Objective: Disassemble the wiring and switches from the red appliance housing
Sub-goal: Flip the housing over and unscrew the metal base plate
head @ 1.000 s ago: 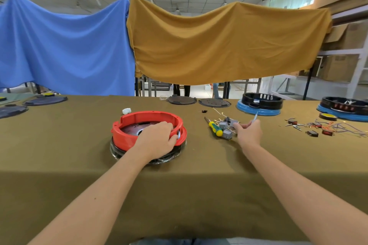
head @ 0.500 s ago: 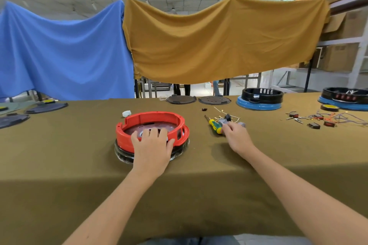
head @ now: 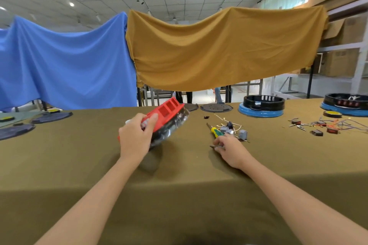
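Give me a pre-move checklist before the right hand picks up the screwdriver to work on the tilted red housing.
1. Left hand grips the red housing: ok.
2. Housing tipped up, one edge still on the table: ok.
3. Screwdriver within reach, just beyond the right hand: ok.
4. Right hand free to grasp: cannot tell; something thin shows at its fingertips.
5. Loose grey switches lie beside the screwdriver, apart from the housing: ok.
6. Wiring left inside the housing: cannot tell.
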The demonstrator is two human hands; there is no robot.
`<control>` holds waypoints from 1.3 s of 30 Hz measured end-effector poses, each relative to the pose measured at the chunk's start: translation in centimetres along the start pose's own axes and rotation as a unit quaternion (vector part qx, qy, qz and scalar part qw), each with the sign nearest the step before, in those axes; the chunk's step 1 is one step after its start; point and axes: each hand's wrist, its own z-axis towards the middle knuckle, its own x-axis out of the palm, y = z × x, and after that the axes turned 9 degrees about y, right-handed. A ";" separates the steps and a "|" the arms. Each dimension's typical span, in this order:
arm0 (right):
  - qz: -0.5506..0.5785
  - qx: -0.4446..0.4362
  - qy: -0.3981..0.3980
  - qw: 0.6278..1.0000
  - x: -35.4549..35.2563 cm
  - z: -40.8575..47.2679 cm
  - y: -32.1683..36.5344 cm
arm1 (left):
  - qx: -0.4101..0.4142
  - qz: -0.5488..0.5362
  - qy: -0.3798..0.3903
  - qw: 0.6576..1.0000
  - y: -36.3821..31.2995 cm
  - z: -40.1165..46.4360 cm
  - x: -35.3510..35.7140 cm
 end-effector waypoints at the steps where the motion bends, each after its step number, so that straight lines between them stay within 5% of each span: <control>1: -0.003 -0.001 0.000 1.000 0.0 0.0 0.0 | -0.021 -0.041 -0.017 0.999 0.0 0.5 -0.5; 6: -0.017 -0.005 -0.005 1.000 0.1 -0.1 -0.1 | -0.150 -0.244 -0.111 0.952 0.3 2.1 -2.1; 9: -0.025 -0.002 -0.022 0.999 0.2 -0.2 -0.1 | -0.289 -0.450 -0.117 0.837 0.3 2.5 -2.9; 12: -0.025 -0.004 -0.042 0.999 0.4 -0.3 -0.1 | -0.329 -0.608 -0.008 0.723 0.7 2.3 -3.4; 16: 0.052 -0.048 -0.091 0.993 -0.1 -0.7 0.4 | -0.346 -0.633 0.055 0.691 0.8 1.4 -2.8; 19: 0.247 -0.037 -0.126 0.960 -1.1 -1.4 1.8 | -0.372 -0.636 0.074 0.672 0.6 0.5 -2.4; 22: 0.486 -0.021 -0.053 0.872 -2.3 -1.3 4.3 | -0.364 -0.625 0.098 0.683 0.9 -0.1 -1.9; 26: 0.519 -0.024 -0.018 0.855 -3.8 -0.2 6.8 | -0.348 -0.595 0.111 0.716 1.3 0.0 -1.5; 31: 0.485 -0.053 -0.125 0.864 -5.0 0.4 7.4 | -0.250 -0.565 0.153 0.771 1.2 0.7 -2.6; 33: 0.456 -0.037 -0.136 0.879 -5.1 0.4 7.3 | -0.197 -0.502 0.181 0.822 0.9 -0.2 -2.7; 36: 0.427 0.012 -0.080 0.900 -5.5 0.5 7.1 | -0.189 -0.311 0.111 0.925 0.9 -0.9 -2.3; 39: 0.353 0.039 0.010 0.935 -6.4 0.4 7.0 | -0.185 -0.181 0.088 0.962 1.2 -0.6 -2.5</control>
